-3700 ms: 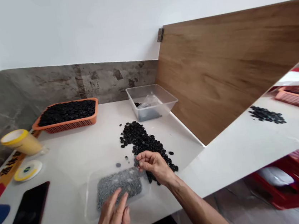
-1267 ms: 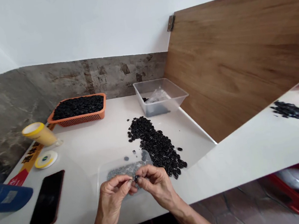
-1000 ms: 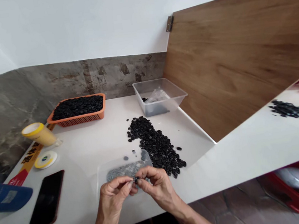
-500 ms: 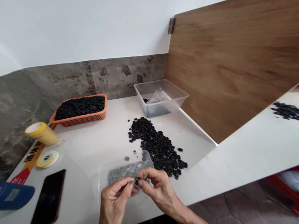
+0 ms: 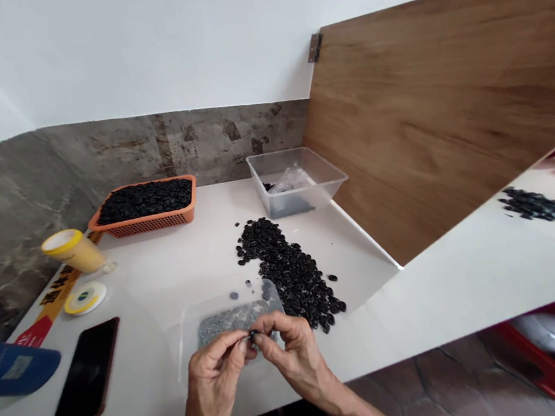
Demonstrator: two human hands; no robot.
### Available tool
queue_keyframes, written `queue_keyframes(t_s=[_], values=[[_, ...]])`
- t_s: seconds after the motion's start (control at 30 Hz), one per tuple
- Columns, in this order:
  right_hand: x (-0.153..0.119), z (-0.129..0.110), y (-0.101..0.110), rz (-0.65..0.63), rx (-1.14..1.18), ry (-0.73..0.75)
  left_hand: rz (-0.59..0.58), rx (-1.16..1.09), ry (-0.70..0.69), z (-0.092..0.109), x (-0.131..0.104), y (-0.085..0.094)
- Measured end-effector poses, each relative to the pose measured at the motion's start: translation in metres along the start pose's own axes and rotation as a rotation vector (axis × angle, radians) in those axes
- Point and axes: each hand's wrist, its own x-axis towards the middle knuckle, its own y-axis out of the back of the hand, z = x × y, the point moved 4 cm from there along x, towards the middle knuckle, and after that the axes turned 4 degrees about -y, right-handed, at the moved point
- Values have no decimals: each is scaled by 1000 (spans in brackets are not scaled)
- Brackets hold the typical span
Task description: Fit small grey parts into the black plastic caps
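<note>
Hands are staying pinched together since a second ago: your left hand and right hand are both gripping one small black ring between fingertips, just above the tray. That clear, shallow plastic tray is holding fine grey metal bits. Beside it, glossy black rings are lying in a long pile running away from you. The ring's facing is too small to tell.
</note>
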Motion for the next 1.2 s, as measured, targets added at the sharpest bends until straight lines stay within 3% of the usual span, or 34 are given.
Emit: queue_keyframes(t_s=[0.43, 0.87, 1.03, 1.2], values=[[1, -2, 0, 3, -34, 14, -141, 118, 2, -11, 2, 2], [-4, 12, -2, -34, 107, -47, -211, 226, -193, 1, 6, -5], [0, 17, -1, -62, 289, -89, -237, 167, -90, -4, 11, -4], [3, 26, 3, 4, 272, -114, -278, 19, 60, -10, 12, -3]])
